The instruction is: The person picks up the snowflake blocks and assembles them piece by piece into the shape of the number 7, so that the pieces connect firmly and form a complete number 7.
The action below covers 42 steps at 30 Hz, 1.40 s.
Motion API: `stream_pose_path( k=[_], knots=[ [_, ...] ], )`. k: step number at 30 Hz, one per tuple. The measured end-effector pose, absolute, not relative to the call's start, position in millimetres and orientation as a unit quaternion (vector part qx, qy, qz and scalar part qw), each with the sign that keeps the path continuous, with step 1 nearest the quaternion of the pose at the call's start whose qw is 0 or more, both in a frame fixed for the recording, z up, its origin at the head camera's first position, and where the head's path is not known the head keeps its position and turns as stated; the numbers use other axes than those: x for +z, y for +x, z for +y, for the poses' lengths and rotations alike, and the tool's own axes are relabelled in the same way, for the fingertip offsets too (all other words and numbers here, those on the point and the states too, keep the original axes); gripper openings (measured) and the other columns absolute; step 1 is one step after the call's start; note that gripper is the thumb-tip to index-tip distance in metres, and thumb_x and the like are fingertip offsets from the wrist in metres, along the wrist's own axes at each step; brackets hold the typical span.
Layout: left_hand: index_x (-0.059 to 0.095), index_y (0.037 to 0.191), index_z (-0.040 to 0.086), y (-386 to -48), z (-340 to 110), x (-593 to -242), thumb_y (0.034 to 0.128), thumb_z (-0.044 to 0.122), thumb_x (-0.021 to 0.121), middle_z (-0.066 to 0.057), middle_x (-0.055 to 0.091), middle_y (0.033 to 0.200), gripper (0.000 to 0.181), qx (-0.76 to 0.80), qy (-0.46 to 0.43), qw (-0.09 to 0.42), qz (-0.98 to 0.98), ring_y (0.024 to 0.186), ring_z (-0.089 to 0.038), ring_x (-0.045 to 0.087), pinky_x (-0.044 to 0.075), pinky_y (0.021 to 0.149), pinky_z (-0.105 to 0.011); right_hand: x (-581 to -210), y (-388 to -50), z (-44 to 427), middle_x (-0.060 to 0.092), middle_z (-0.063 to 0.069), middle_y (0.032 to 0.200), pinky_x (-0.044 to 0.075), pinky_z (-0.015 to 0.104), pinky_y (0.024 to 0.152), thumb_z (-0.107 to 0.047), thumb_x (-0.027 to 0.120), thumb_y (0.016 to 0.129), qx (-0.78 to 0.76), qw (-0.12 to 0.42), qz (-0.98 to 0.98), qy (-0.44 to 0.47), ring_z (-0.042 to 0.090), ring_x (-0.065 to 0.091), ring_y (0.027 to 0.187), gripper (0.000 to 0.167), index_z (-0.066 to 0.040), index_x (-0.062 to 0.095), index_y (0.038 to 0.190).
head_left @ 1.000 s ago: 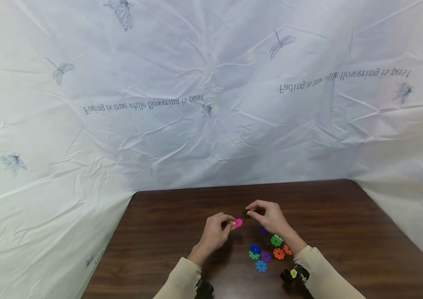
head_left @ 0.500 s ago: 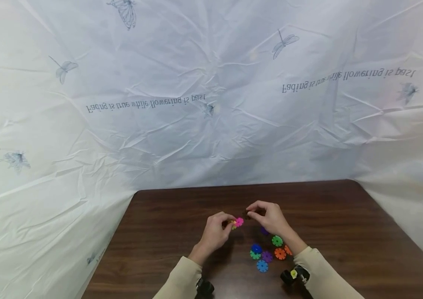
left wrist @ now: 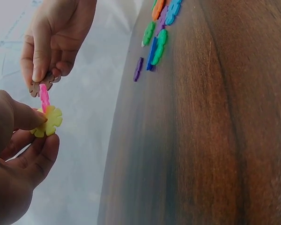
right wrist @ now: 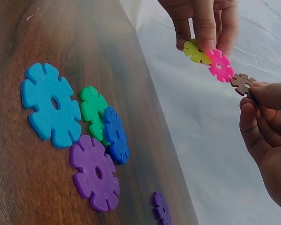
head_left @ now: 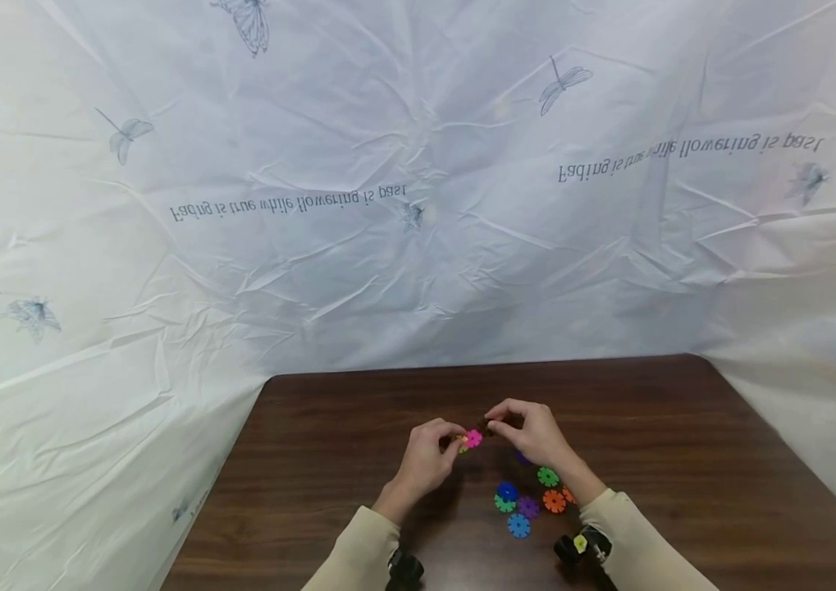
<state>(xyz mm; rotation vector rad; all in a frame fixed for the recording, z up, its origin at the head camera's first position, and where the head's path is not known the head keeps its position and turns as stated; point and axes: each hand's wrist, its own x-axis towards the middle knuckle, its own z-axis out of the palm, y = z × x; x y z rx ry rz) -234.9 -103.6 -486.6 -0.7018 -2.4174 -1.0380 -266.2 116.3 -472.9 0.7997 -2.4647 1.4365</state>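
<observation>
Brown disc (right wrist: pixel 240 82) nearer pink disc (right wrist: pixel 224 69)

Your yellow disc (left wrist: pixel 54 123), pink disc (right wrist: pixel 224 70) and brown disc (right wrist: pixel 239 80) all read as plastic: smooth, flat-coloured, yellow and pink bright, brown duller. Loose ones look like the same stuff: light blue disc (right wrist: pixel 41 105), purple disc (right wrist: pixel 86 176), green disc (right wrist: pixel 91 108), dark blue disc (right wrist: pixel 112 143). Solid moulded look, smooth faces, soft sheen at most. Table (head_left: pixel 329 419) in front of you: dark brown wood grain, smooth, semi-gloss, hazy pale reflections on top. Backdrop (head_left: pixel 358 287): thin printed sheet, heavily creased, slight sheen; can't tell cloth from plastic film. Your sleeves (head_left: pixel 360 548): cream cloth, matt. Black wrist units (head_left: pixel 407 568): hard-looking, finish too small to call.
</observation>
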Motion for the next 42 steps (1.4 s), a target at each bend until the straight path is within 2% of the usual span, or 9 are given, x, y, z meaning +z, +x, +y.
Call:
stream_pose_path(
  k=[5,8,12,16,25,30,33,37,42],
  knots=[
    [0.074,0.094,0.011,-235.5,-104.1,-487.0,0.0878,0.006,0.071,0.000,0.068,0.084,0.009,-0.375,-0.250,0.203,-0.870,0.069,-0.004,0.058,0.054,0.062,-0.026,-475.0,-267.0,114.6,0.067,-0.006,0.084,0.051,0.025,0.058,-0.017,0.070,0.091,0.480,0.100,-0.825,0.281,0.009,0.062,0.067,0.006,-0.020,0.072,0.095],
    [0.074,0.094,0.011,-236.1,-104.3,-487.9,0.0878,0.006,0.071,0.000,0.067,0.084,0.009,-0.373,-0.251,0.206,-0.869,0.069,-0.004,0.058,0.052,0.062,-0.022,-475.5,-267.2,113.6,0.067,-0.006,0.084,0.051,0.025,0.058,-0.016,0.070,0.090,0.481,0.104,-0.822,0.286,0.005,0.061,0.067,0.006,-0.020,0.072,0.094],
    [0.074,0.093,0.011,-238.0,-104.0,-488.5,0.0873,0.006,0.071,0.000,0.068,0.083,0.008,-0.366,-0.254,0.218,-0.868,0.070,-0.004,0.059,0.049,0.062,-0.016,-474.9,-267.3,112.9,0.067,-0.007,0.084,0.051,0.025,0.058,-0.016,0.070,0.090,0.483,0.106,-0.822,0.283,0.005,0.060,0.067,0.006,-0.021,0.072,0.094],
    [0.074,0.093,0.010,-237.8,-102.7,-489.0,0.0870,0.005,0.071,0.000,0.068,0.083,0.008,-0.365,-0.255,0.220,-0.868,0.071,-0.005,0.060,0.050,0.063,-0.016,-475.9,-266.9,113.7,0.067,-0.007,0.085,0.051,0.025,0.058,-0.016,0.070,0.090,0.485,0.107,-0.821,0.281,0.005,0.060,0.068,0.006,-0.021,0.072,0.094],
    [0.074,0.093,0.010,-236.5,-101.4,-486.8,0.0882,0.004,0.070,-0.002,0.068,0.084,0.009,-0.400,-0.243,0.201,-0.861,0.072,-0.007,0.063,0.054,0.064,-0.024,-478.4,-266.9,112.1,0.067,-0.005,0.084,0.049,0.024,0.057,-0.018,0.070,0.090,0.497,0.119,-0.816,0.270,0.006,0.060,0.068,0.005,-0.020,0.072,0.094],
    [0.073,0.092,0.010,-236.6,-101.6,-485.2,0.0880,0.004,0.070,-0.002,0.068,0.083,0.009,-0.414,-0.231,0.196,-0.858,0.072,-0.008,0.062,0.055,0.064,-0.029,-480.8,-267.6,109.5,0.071,0.002,0.088,0.050,0.025,0.056,-0.013,0.070,0.089,0.512,0.127,-0.805,0.273,0.020,0.064,0.067,0.007,-0.013,0.072,0.096],
    [0.073,0.091,0.010,-236.8,-101.8,-483.8,0.0873,0.002,0.070,-0.002,0.068,0.082,0.009,-0.425,-0.226,0.197,-0.854,0.071,-0.008,0.061,0.054,0.063,-0.025,-482.0,-268.4,107.8,0.072,0.006,0.092,0.050,0.026,0.056,-0.010,0.070,0.089,0.519,0.130,-0.799,0.276,0.027,0.065,0.068,0.009,-0.010,0.071,0.098],
    [0.073,0.090,0.010,-236.7,-101.9,-484.4,0.0873,0.003,0.070,-0.002,0.067,0.080,0.008,-0.443,-0.228,0.201,-0.843,0.070,-0.007,0.060,0.051,0.063,-0.020,-482.2,-269.1,106.5,0.072,0.005,0.091,0.051,0.025,0.057,-0.009,0.070,0.089,0.522,0.134,-0.797,0.271,0.025,0.066,0.070,0.007,-0.012,0.071,0.096],
    [0.073,0.088,0.010,-238.0,-99.8,-488.6,0.0859,0.001,0.071,-0.001,0.067,0.079,0.009,-0.463,-0.227,0.209,-0.831,0.068,-0.006,0.059,0.050,0.061,-0.019,-480.6,-269.6,107.1,0.071,0.000,0.090,0.053,0.026,0.059,-0.013,0.070,0.090,0.522,0.132,-0.794,0.281,0.018,0.066,0.071,0.006,-0.018,0.070,0.092]
  ],
)
